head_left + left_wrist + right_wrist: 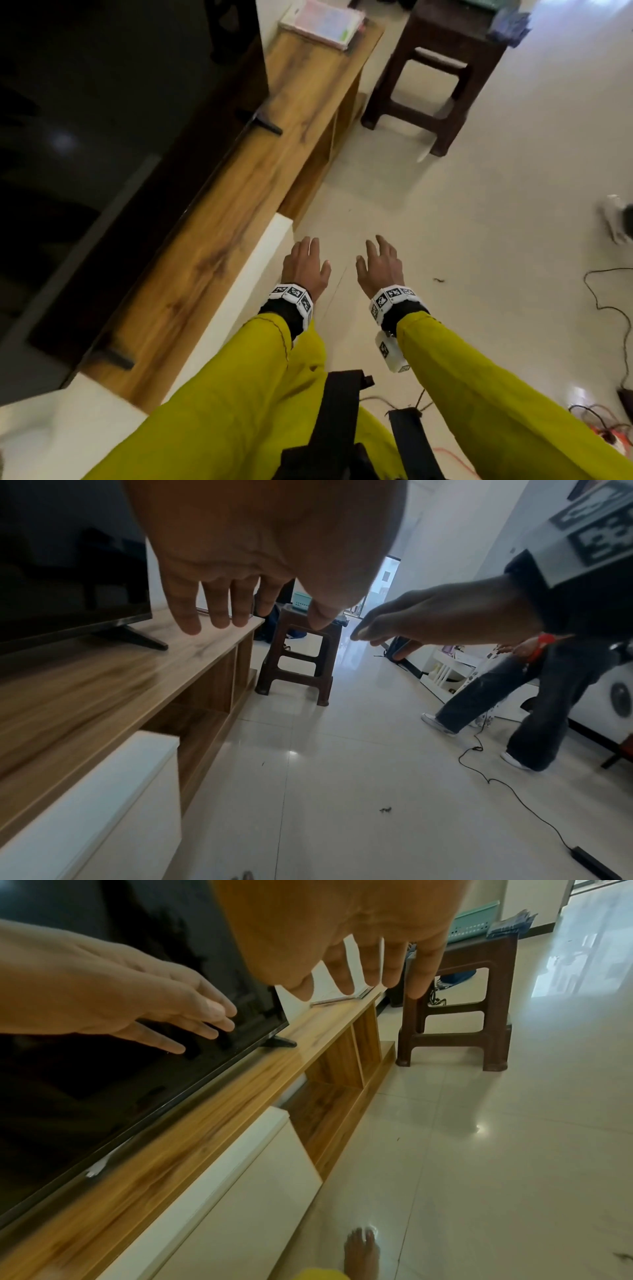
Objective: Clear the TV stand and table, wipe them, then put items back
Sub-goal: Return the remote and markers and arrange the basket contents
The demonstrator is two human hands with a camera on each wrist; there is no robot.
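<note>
The wooden TV stand point(239, 192) runs along my left, with a dark TV point(68, 137) standing on it. A stack of books or papers point(322, 22) lies on the stand's far end. A brown plastic stool point(442, 68) stands beyond the stand and bears a teal basket point(474, 924) and a blue cloth point(512, 926). My left hand point(306, 265) and right hand point(380, 265) hover side by side over the floor in front of the stand. Both have straight, spread fingers and hold nothing.
Another person in dark jeans point(548, 696) walks at the right in the left wrist view. Black cables point(606, 301) trail over the pale tiled floor point(479, 205) at right. A white drawer front point(240, 1191) and open shelves point(339, 1080) sit below the stand's top.
</note>
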